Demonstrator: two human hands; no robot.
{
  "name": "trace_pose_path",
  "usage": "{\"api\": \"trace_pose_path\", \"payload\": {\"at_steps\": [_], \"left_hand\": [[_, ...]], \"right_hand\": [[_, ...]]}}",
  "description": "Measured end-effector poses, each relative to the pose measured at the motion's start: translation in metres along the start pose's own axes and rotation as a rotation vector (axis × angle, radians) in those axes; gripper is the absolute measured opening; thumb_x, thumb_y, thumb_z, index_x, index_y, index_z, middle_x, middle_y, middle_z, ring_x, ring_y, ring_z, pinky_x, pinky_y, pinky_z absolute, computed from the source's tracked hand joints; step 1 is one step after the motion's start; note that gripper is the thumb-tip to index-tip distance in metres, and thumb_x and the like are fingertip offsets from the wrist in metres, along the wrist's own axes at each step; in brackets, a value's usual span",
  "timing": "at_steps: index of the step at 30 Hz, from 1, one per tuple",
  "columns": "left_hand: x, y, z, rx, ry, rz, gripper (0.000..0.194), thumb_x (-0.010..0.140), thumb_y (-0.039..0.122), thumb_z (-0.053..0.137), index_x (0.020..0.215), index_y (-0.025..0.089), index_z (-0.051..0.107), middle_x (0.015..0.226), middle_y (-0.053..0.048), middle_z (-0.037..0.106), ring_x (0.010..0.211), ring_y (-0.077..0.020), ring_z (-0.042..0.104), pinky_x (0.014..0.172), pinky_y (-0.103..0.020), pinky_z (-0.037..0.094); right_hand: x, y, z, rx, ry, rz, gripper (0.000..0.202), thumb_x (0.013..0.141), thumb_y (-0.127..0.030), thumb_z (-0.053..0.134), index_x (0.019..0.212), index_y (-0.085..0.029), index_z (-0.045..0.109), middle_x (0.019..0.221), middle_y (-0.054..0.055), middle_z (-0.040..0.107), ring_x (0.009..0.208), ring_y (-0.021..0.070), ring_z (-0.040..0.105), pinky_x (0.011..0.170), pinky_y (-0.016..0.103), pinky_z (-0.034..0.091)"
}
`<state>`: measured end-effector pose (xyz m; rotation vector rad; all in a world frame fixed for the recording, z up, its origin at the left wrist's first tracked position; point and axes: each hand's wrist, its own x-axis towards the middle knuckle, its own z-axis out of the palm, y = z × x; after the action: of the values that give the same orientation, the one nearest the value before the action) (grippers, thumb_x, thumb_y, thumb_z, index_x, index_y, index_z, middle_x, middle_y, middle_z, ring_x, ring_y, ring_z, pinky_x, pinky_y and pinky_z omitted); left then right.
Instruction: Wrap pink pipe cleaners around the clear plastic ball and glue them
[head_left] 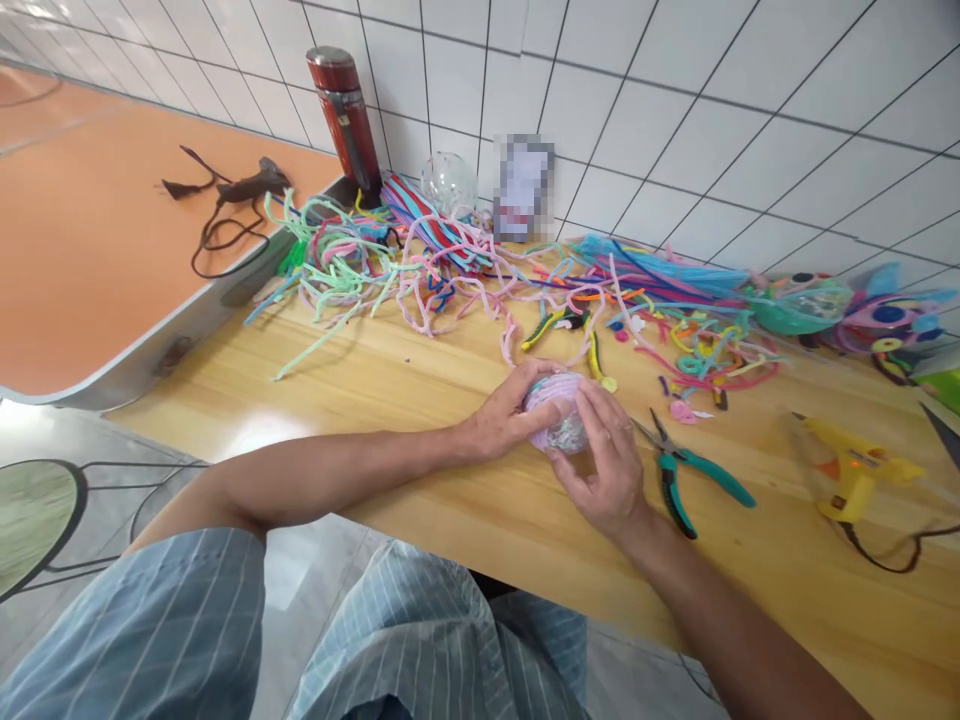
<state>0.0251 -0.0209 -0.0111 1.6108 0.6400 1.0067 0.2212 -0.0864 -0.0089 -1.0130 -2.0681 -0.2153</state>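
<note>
The person's left hand [504, 415] and right hand [609, 455] grip a round, clear ball partly covered in lilac strands [553, 391] (teal-and-black-handled metal pliers [667, 453] lie nearby).

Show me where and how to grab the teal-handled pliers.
Probably best by both handles, coming from the near right: the pliers lie on the table, pointed nose facing far left, handles spread toward that near right side.
</note>
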Motion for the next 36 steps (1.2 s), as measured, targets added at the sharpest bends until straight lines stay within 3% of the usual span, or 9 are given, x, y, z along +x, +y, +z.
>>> {"api": "trace_pose_path", "payload": {"at_steps": [12,19,29,36], "left_hand": [[0.001,0.002,-0.009,-0.027,-0.053,0.013,0.051,0.103,0.056,0.062,0.138,0.020,0.054,0.139,-0.013,0.061,0.137,-0.0305,0.057,0.124,-0.050,0.045],[0.002,-0.001,-0.007,-0.050,-0.014,0.029,0.049,0.102,0.056,0.064,0.134,0.019,0.053,0.135,-0.013,0.061,0.134,-0.0289,0.058,0.125,-0.050,0.045],[0.000,0.005,-0.011,-0.037,-0.065,0.005,0.053,0.103,0.058,0.064,0.140,0.022,0.052,0.143,-0.013,0.058,0.140,-0.0288,0.056,0.125,-0.049,0.046],[-0.003,0.006,-0.013,-0.035,-0.101,-0.003,0.054,0.105,0.057,0.060,0.144,0.021,0.049,0.149,-0.015,0.054,0.142,-0.0298,0.054,0.126,-0.050,0.045]], "right_hand": [[0.001,-0.003,-0.002,-0.055,-0.051,-0.035,0.088,0.094,-0.030,0.074,0.172,-0.021,0.033,0.164,0.019,0.057,0.151,0.0396,0.056,0.118,0.064,0.056],[0.008,-0.005,-0.006,-0.063,-0.099,-0.023,0.086,0.095,-0.026,0.071,0.172,-0.019,0.033,0.161,0.020,0.060,0.149,0.0391,0.059,0.117,0.065,0.056],[0.002,0.000,0.001,-0.003,-0.026,-0.042,0.088,0.094,-0.026,0.074,0.171,-0.016,0.034,0.163,0.022,0.057,0.153,0.0410,0.054,0.116,0.065,0.058],[0.002,0.002,-0.002,0.015,-0.025,-0.098,0.094,0.091,-0.020,0.079,0.172,-0.016,0.030,0.173,0.023,0.044,0.158,0.0420,0.048,0.116,0.067,0.057]]}}
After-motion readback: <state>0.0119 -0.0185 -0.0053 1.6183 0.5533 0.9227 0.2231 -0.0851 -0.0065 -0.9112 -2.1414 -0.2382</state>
